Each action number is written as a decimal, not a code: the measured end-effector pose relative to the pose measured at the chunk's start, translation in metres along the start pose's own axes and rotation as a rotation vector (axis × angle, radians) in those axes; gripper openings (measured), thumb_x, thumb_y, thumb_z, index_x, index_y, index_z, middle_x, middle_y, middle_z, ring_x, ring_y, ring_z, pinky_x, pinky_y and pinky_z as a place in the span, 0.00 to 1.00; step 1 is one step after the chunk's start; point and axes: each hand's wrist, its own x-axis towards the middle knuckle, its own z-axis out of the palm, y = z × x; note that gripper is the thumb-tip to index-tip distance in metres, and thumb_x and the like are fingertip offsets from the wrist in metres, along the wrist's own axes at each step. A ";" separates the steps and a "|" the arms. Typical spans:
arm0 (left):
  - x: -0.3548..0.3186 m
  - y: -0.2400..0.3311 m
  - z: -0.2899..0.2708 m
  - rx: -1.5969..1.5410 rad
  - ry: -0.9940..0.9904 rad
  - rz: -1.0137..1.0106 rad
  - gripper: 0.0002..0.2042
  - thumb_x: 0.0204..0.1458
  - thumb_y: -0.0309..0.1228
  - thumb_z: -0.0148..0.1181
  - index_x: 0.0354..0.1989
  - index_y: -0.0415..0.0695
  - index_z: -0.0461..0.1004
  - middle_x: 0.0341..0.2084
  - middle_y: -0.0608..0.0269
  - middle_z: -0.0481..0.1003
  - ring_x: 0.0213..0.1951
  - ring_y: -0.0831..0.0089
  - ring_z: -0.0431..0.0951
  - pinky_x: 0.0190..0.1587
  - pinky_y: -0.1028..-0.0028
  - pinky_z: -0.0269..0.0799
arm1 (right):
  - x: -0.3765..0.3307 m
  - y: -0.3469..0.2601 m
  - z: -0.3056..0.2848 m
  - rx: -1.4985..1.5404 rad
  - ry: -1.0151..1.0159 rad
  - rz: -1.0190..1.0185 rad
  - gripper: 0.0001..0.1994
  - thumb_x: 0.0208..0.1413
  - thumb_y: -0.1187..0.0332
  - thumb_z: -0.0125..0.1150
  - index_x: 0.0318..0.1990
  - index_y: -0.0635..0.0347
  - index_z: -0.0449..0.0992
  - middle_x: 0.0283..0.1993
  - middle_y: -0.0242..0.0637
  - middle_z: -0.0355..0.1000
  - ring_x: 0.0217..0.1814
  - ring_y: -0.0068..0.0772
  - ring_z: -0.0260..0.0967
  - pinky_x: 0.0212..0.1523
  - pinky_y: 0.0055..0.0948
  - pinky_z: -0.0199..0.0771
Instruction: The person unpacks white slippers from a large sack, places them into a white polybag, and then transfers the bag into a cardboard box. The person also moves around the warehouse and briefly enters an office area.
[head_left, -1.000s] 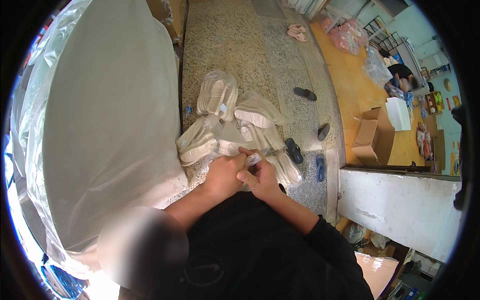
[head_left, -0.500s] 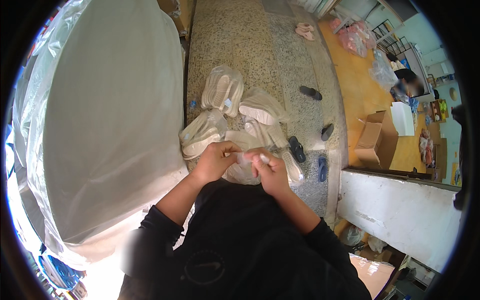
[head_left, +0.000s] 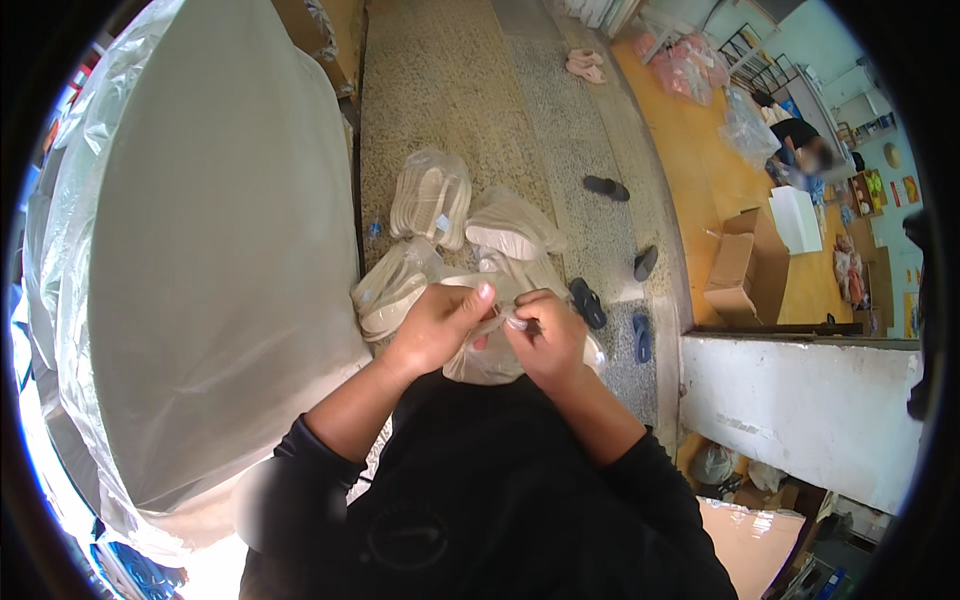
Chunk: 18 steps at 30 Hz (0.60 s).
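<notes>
Left grip (head_left: 436, 325): fingers mostly hidden behind the back of it. Right grip (head_left: 550, 340) blocks most of a pale bagged sole (head_left: 597, 354); only an edge shows. Clear bag (head_left: 488, 362): near end runs behind black shirt (head_left: 490, 470), contents unclear. Left sleeve (head_left: 325, 440) partly blurred. Co-worker's head (head_left: 817, 157) blurred. Cardboard box (head_left: 335, 45) cut by upper edge.

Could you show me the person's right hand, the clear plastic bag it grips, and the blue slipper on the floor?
Right hand (head_left: 552, 342), head view: back of the hand.
Clear plastic bag (head_left: 490, 367), head view: its lower part, below the hands.
Blue slipper (head_left: 641, 338), head view: near its middle.
</notes>
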 end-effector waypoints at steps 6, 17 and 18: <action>-0.012 0.100 -0.011 0.461 0.400 0.846 0.12 0.48 0.30 0.65 0.18 0.39 0.70 0.14 0.59 0.67 0.16 0.62 0.69 0.20 0.69 0.66 | 0.094 -0.066 -0.067 -0.184 0.140 -0.510 0.12 0.36 0.80 0.68 0.22 0.60 0.67 0.25 0.35 0.62 0.23 0.33 0.61 0.22 0.30 0.62; 0.015 -0.005 -0.003 0.602 0.616 0.846 0.10 0.47 0.22 0.63 0.19 0.40 0.68 0.16 0.55 0.68 0.18 0.56 0.70 0.20 0.63 0.67 | 0.007 -0.006 -0.045 0.328 -0.065 0.340 0.06 0.50 0.76 0.62 0.24 0.64 0.73 0.29 0.40 0.73 0.28 0.31 0.65 0.34 0.26 0.66; 0.020 -0.012 0.002 0.577 0.595 0.838 0.10 0.48 0.22 0.64 0.20 0.40 0.68 0.16 0.56 0.68 0.18 0.57 0.71 0.21 0.63 0.67 | 0.007 0.003 -0.034 0.466 -0.061 0.649 0.05 0.52 0.75 0.62 0.26 0.65 0.74 0.30 0.41 0.75 0.29 0.30 0.66 0.36 0.25 0.67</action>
